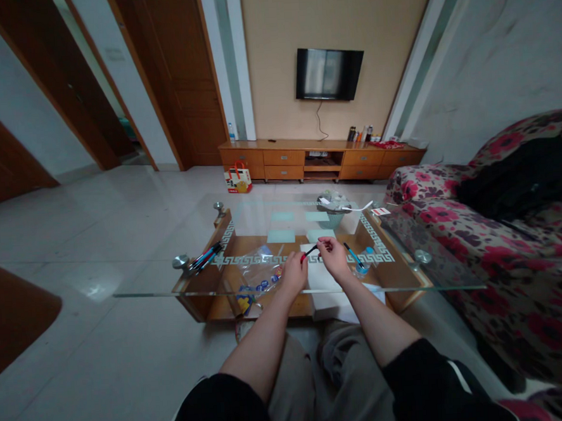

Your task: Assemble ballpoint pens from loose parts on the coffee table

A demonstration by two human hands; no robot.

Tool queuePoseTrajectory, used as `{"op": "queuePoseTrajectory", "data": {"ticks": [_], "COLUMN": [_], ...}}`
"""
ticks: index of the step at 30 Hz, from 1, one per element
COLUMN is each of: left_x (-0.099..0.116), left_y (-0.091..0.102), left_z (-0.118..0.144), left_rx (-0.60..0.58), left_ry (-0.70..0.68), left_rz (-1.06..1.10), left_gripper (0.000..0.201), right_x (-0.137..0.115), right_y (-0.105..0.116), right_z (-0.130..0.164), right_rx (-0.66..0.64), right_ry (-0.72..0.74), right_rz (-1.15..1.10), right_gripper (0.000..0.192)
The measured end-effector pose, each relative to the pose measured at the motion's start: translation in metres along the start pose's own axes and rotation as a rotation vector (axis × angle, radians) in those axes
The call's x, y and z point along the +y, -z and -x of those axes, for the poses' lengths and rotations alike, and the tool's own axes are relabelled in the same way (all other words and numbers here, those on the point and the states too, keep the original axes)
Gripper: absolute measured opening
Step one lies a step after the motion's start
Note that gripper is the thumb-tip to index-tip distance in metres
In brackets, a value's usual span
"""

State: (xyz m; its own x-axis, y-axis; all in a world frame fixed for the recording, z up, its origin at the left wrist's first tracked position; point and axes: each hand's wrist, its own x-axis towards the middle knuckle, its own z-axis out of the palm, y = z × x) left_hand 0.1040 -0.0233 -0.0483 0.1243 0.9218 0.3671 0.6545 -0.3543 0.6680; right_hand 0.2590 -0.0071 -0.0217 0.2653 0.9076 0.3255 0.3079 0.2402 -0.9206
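Over the glass coffee table (172,293), my left hand (294,272) and my right hand (332,255) hold one pen (309,252) between them. The pen has a red end at my left fingers and a dark body reaching to my right fingertips. Beside my right hand, a blue pen (353,255) lies on the glass. A clear plastic bag (261,275) with small coloured items sits just left of my left hand. A bunch of pens (206,256) lies near the table's left corner.
A floral sofa (517,266) with a black bag (521,180) stands on the right. A small basket (333,217) sits at the table's far side. Behind are a wooden TV cabinet (320,158), a wall TV (328,73) and a gift bag (238,178) on the tiled floor.
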Motion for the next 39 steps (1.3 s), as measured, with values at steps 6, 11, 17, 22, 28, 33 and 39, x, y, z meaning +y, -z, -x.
{"op": "queuePoseTrajectory", "data": {"ticks": [6, 11, 17, 22, 28, 33, 39], "left_x": [-0.003, -0.004, -0.002, -0.001, 0.000, -0.001, 0.000], "left_y": [-0.003, -0.005, -0.002, -0.002, -0.002, -0.004, -0.002], "left_z": [0.000, 0.000, 0.001, 0.001, 0.002, 0.002, 0.002], "left_rx": [0.024, 0.037, 0.039, 0.040, 0.042, 0.047, 0.039], "left_ry": [-0.023, -0.032, -0.040, -0.037, -0.030, -0.037, -0.019], "left_rz": [0.013, 0.028, 0.061, 0.069, 0.065, 0.073, 0.059], "left_gripper": [0.023, 0.022, 0.024, 0.024, 0.024, 0.025, 0.027], "right_x": [0.001, 0.003, 0.001, 0.009, 0.019, 0.020, 0.020], "right_y": [-0.002, -0.004, -0.005, -0.008, -0.011, -0.012, -0.012], "right_z": [0.001, 0.002, 0.005, 0.004, 0.003, 0.004, 0.006], "right_rx": [-0.039, -0.076, -0.126, -0.152, -0.173, -0.187, -0.227], "right_ry": [-0.006, -0.017, -0.021, -0.009, -0.024, -0.028, -0.002], "right_rz": [-0.001, -0.013, -0.006, 0.015, -0.006, -0.011, 0.026], "right_gripper": [0.038, 0.040, 0.039, 0.037, 0.037, 0.036, 0.033]}}
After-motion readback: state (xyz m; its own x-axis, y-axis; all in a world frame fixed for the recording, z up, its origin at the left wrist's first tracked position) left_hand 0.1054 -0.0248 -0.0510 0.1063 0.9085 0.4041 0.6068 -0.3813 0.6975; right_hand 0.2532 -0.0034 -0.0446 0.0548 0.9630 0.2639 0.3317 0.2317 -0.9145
